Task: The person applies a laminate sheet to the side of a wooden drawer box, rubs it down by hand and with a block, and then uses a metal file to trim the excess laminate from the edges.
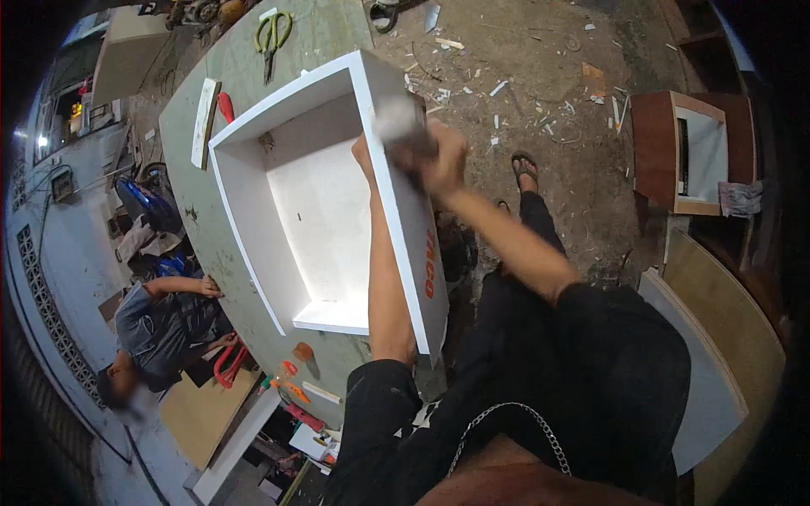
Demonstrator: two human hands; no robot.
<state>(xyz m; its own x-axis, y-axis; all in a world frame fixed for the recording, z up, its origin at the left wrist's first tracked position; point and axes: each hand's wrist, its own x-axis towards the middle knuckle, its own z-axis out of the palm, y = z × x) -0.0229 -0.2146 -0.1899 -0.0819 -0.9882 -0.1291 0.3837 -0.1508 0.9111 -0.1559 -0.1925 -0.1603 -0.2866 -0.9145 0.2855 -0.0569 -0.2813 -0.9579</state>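
An open white box (323, 211) lies on the green tabletop in front of me, with red lettering on its right side panel. My left arm crosses the inside of the box, and my left hand (363, 160) is at the inner face of that panel. The panel's edge partly hides its fingers, so I cannot tell how they are set. My right hand (447, 158) is closed round a dark block-like tool with a whitish end (403, 122), smeared by motion. This tool is at the upper part of the same panel; its exact kind is unclear.
Green-handled scissors (272, 40), a white strip (205, 123) and a red-handled tool (225, 107) lie on the green table (190, 211). At left a person (169, 325) sits by a red-handled saw (226, 366). Scraps litter the floor; a brown cabinet (654, 152) and boards (692, 363) stand right.
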